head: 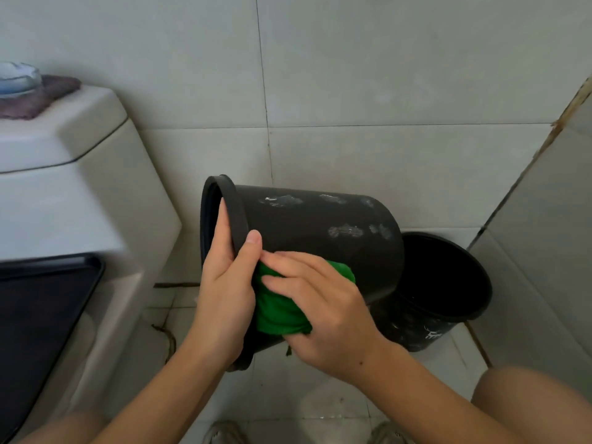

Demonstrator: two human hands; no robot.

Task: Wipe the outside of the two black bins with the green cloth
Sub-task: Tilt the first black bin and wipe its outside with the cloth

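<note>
One black bin (314, 232) is held up on its side, its mouth turned left, with pale smudges on its upper wall. My left hand (224, 283) grips its rim, fingers inside and thumb on the outer wall. My right hand (320, 309) holds the green cloth (278, 309) and presses it against the bin's near wall, fingers spread over it. The second black bin (448, 283) stands upright on the floor at the right, partly behind the first, with whitish marks low on its side.
A white toilet cistern (64, 155) fills the left, with a purple cloth (38, 97) and a glass dish (16, 78) on its lid. A dark tray-like thing (41, 299) lies below it. Tiled walls close the corner behind; my knees and shoes show at the bottom.
</note>
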